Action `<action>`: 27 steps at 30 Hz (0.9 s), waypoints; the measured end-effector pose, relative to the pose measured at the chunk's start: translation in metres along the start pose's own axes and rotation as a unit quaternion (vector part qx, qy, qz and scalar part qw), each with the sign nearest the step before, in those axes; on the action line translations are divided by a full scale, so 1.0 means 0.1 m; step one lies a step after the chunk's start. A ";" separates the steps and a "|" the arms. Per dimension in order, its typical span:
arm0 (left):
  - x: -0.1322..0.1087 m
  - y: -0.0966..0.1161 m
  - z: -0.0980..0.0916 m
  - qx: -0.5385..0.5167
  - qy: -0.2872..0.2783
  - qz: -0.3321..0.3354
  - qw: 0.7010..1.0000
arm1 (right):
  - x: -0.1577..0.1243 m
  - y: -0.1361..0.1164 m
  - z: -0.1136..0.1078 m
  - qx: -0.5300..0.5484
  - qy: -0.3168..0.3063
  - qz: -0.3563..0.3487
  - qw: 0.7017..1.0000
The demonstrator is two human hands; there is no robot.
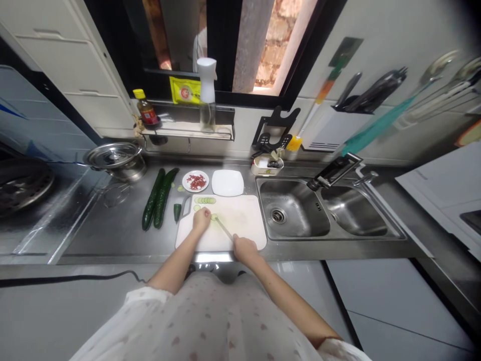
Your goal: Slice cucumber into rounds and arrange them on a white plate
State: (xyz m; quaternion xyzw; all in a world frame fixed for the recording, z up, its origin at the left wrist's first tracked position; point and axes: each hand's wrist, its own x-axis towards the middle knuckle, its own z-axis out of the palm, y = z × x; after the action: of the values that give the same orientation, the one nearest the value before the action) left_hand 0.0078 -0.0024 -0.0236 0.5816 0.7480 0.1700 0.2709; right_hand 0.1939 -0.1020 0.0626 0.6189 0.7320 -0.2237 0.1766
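My right hand (245, 248) is wrapped round the handle of a kitchen knife (224, 229), its blade slanting up and left over the white cutting board (240, 215). At the blade's tip lies a pale green cucumber slice (214, 217). Just left of it, my left hand (202, 219) rests over the board with its fingers curled closed; what they hold, if anything, is hidden. A row of overlapping cucumber slices (205, 200) lies near the board's upper left, with a few loose ones below. Beside the board's handle is a dark green cucumber end (177, 212).
Two whole cucumbers (157, 198) lie left of the board. Behind it are a plate with chopped red pieces (196, 181) and a square white plate (227, 182). A lidded steel pot (116, 160) stands at left, a double sink (293, 208) at right.
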 end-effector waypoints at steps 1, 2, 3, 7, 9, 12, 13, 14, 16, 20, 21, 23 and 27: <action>0.00 0.00 0.00 0.002 -0.001 -0.001 1.000 | 0.01 0.00 0.00 0.000 -0.001 0.000 1.000; 0.00 0.00 0.00 0.004 -0.003 -0.002 1.000 | 0.01 -0.01 0.00 0.000 -0.004 0.000 1.000; 0.01 0.00 0.00 0.006 -0.005 -0.003 1.000 | 0.02 -0.01 0.00 -0.001 -0.007 -0.003 1.000; 0.02 0.01 0.00 0.012 -0.007 0.001 1.000 | 0.03 -0.01 -0.03 -0.005 -0.016 -0.018 1.000; 0.02 0.01 0.00 0.016 -0.007 0.001 1.000 | 0.04 0.00 -0.06 -0.006 -0.018 -0.020 1.000; 0.03 0.01 0.00 0.016 -0.011 -0.001 1.000 | 0.06 -0.01 -0.10 -0.005 -0.012 -0.026 1.000; 0.03 0.01 0.00 0.015 -0.012 -0.002 1.000 | 0.07 -0.01 -0.11 -0.004 -0.011 -0.031 0.999; 0.03 0.01 0.00 0.013 -0.013 -0.002 1.000 | 0.08 -0.01 -0.13 -0.003 -0.010 -0.034 0.999; 0.03 0.00 0.00 0.011 -0.013 -0.002 1.000 | 0.11 -0.02 -0.15 -0.001 -0.014 -0.035 0.999; 0.04 0.00 0.01 0.007 -0.011 -0.001 1.000 | 0.14 -0.04 -0.16 -0.002 -0.015 -0.028 0.999; 0.04 0.00 0.01 0.007 -0.012 -0.002 1.000 | 0.14 -0.05 -0.16 -0.004 -0.015 -0.028 0.999; 0.04 0.00 0.01 0.008 -0.013 -0.004 1.000 | 0.14 -0.06 -0.17 -0.006 -0.017 -0.025 1.000; 0.04 -0.01 0.02 0.007 -0.010 -0.002 1.000 | 0.13 -0.08 -0.20 -0.004 -0.026 -0.016 1.000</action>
State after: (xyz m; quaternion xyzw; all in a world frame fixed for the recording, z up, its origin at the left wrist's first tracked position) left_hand 0.0081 0.0011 -0.0267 0.5841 0.7473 0.1583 0.2746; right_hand 0.1836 -0.0812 0.0731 0.6003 0.7380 -0.2396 0.1940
